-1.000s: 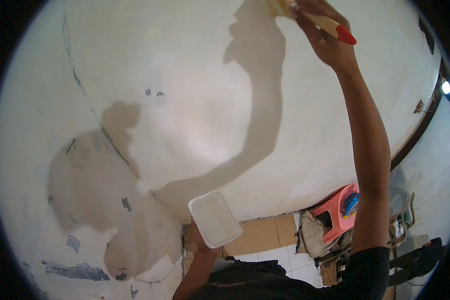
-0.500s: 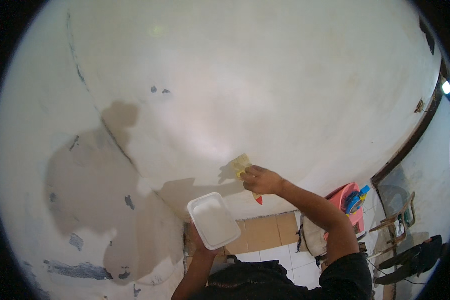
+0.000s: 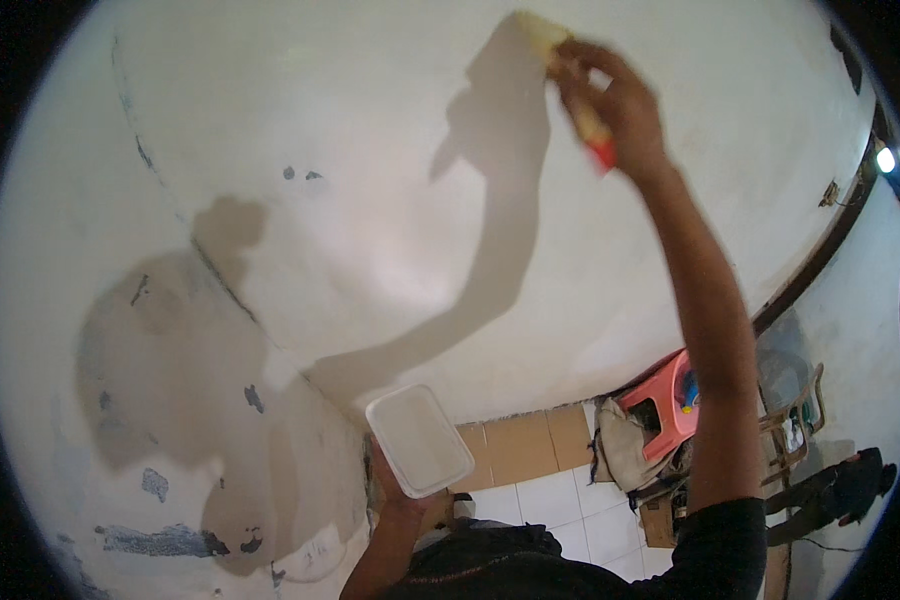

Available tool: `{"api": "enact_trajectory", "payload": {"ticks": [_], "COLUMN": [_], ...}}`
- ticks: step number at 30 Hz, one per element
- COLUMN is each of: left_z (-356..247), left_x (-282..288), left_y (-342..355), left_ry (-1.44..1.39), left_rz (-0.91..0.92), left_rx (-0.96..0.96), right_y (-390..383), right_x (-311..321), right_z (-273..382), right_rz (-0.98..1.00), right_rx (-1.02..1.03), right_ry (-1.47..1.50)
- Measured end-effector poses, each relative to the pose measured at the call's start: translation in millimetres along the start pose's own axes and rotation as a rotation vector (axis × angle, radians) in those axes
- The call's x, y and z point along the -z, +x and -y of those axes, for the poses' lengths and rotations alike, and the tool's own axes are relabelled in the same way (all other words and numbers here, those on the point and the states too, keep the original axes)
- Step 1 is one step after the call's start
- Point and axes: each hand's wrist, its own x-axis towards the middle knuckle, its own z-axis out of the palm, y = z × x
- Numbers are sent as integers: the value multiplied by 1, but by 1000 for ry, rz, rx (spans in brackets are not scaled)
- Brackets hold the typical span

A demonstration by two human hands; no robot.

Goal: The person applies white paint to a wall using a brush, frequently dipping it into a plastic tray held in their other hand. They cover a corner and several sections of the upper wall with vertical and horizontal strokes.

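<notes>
Raised high on the right, my right hand [image 3: 625,115] grips a flat paintbrush by its handle. The paintbrush [image 3: 540,38] has pale yellowish bristles and a red handle end; its bristles are at the white wall [image 3: 370,100], though blur hides whether they touch. Low in the middle, my left hand [image 3: 395,495] holds a white rectangular plastic tub [image 3: 373,420] from below, its opening facing up. Something whitish shows inside the tub. The fingers beneath it are mostly hidden.
Cardboard [image 3: 520,450] lies along the wall's foot on white floor tiles [image 3: 550,505]. To the right are a pink stool [image 3: 670,400], a beige sack [image 3: 620,445], a chair [image 3: 805,410] and a person in dark clothes [image 3: 840,490]. A lit lamp [image 3: 885,160] shines at far right.
My right hand has swept up and to the right along the wall with the paintbrush, its arm now stretched out. The left hand and tub have barely shifted.
</notes>
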Motion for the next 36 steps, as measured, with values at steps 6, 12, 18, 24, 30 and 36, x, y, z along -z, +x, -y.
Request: {"api": "enact_trajectory", "payload": {"ticks": [6, 12, 18, 24, 30, 36], "left_z": [0, -8, -10, -12, -14, -22], "left_x": [-26, -13, -5, -13, -1, -8], "left_y": [-15, -34, -43, -54, -68, -81], "left_ry": [25, -45, -57, 30, 136, 188], "left_rz": [47, 82, 54, 30, -67, -79], "left_rx": [-27, -16, 7, -32, -118, -142], "right_y": [-211, -301, -166, -32, -170, -284], "right_x": [-93, -86, -61, -11, -102, -109], "right_z": [134, 179, 85, 55, 145, 228], "right_rz": [303, 597, 692, 173, 373, 505], "right_rx": [448, 303, 83, -196, -321, 261], "right_ry": [-45, 474, 495, 598, 427, 446]}}
